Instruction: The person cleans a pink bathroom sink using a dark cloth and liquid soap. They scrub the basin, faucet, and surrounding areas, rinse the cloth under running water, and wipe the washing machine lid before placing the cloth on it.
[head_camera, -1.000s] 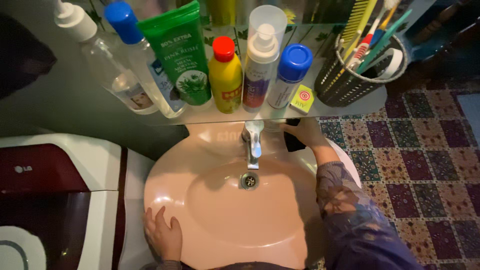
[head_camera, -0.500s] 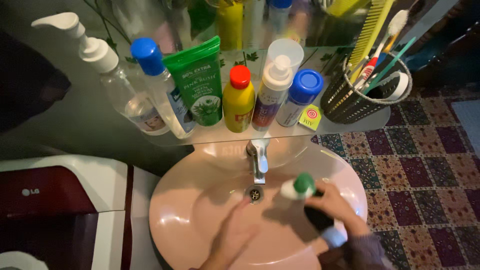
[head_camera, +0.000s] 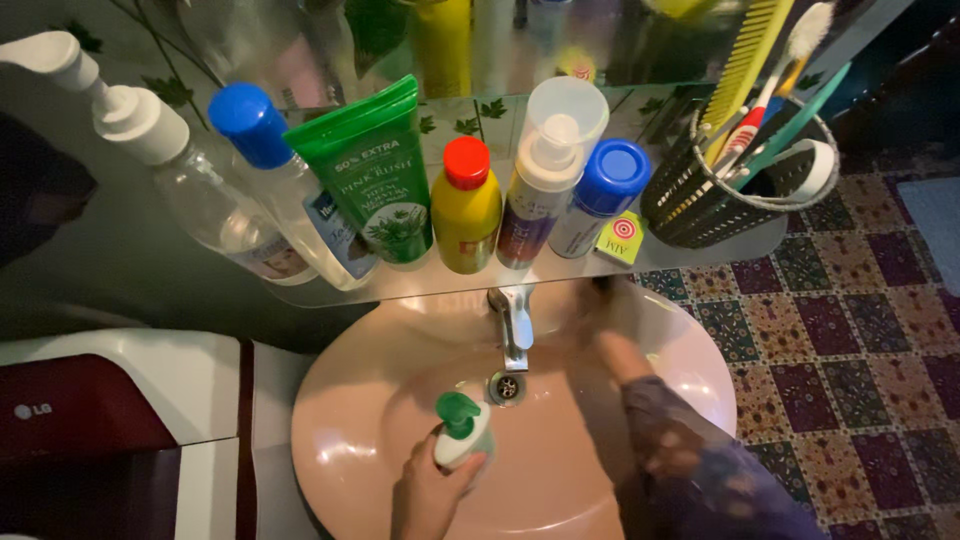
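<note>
We look down on a pink washbasin (head_camera: 350, 440), the largest object, with a glass shelf (head_camera: 420, 282) above it and a patterned tiled floor (head_camera: 860, 330) to the right. On the shelf stand a clear pump bottle (head_camera: 190, 190), a blue-capped bottle (head_camera: 290, 190), a green tube (head_camera: 385, 170), a yellow bottle (head_camera: 465, 210), a spray bottle (head_camera: 540, 170) and a dark mesh holder (head_camera: 720, 195) of brushes and combs. Over the bowl, our left hand (head_camera: 430, 490) wraps its fingers around a small white bottle with a green pump top (head_camera: 460, 430), held just left of the drain (head_camera: 507, 387). Our right hand (head_camera: 600, 310) reaches beside the tap (head_camera: 514, 325), under the shelf; it is blurred, so we cannot tell how its fingers are set. We judge the soap bottle is being held ready at the basin; pressing its pump would call for a free hand.
</note>
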